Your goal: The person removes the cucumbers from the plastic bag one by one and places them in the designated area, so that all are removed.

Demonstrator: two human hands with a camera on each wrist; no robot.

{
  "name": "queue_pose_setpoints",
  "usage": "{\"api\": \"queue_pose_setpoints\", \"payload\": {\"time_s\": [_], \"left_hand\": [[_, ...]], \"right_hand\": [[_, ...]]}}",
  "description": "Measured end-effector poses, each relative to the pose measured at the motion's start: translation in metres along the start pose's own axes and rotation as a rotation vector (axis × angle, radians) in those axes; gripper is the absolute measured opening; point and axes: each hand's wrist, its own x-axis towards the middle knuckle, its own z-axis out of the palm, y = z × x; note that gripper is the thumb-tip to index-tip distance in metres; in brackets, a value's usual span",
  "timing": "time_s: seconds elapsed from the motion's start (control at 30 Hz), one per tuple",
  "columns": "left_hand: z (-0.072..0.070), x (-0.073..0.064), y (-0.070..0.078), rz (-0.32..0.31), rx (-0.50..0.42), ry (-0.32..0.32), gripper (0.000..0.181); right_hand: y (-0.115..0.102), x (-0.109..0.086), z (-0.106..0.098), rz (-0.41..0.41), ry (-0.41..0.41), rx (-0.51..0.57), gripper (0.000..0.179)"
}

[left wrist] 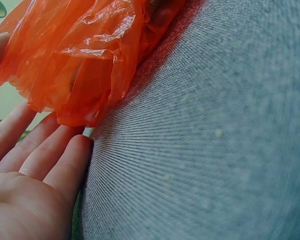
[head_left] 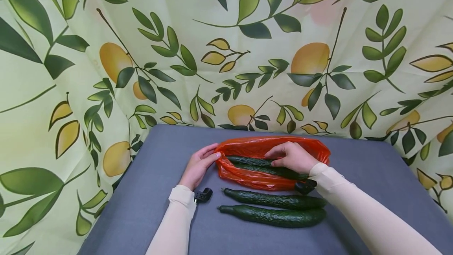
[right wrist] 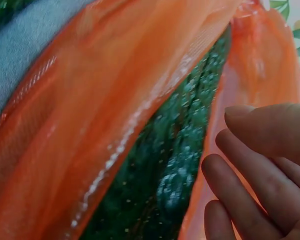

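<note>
A red plastic bag (head_left: 255,179) lies on its side with its mouth spread along the top. Inside it, two dark green cucumbers (head_left: 247,160) lie side by side, their right ends partly covered. My left hand (head_left: 198,167) holds the bag's left end, thumb on the rim and the other fingers extended behind it. Over the bag's mouth, my right hand (head_left: 293,157) reaches in with loosely bent fingers (right wrist: 240,185). Nothing shows between its thumb and fingers, which are beside the bagged cucumbers. Two more cucumbers, one behind (head_left: 272,199) and one in front (head_left: 272,215), lie before the bag.
The grey cloth-covered table (head_left: 141,215) carries everything. A leaf-and-fruit patterned curtain (head_left: 226,50) hangs behind it and at both sides. Small black devices are strapped at the left wrist (head_left: 203,195) and right wrist (head_left: 305,186).
</note>
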Motion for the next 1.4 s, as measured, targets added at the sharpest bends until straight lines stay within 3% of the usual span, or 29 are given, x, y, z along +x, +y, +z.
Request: {"api": "queue_pose_setpoints", "payload": {"time_s": [0.67,1.4], "left_hand": [[0.001,-0.001,0.002,-0.001,0.019,0.002,0.053],[0.000,-0.001,0.001,-0.008,0.032,0.009,0.054]], "right_hand": [[0.011,0.022,0.010,0.059,-0.064,-0.017,0.029],[0.016,0.022,0.014,0.043,-0.056,0.005,0.027]]}}
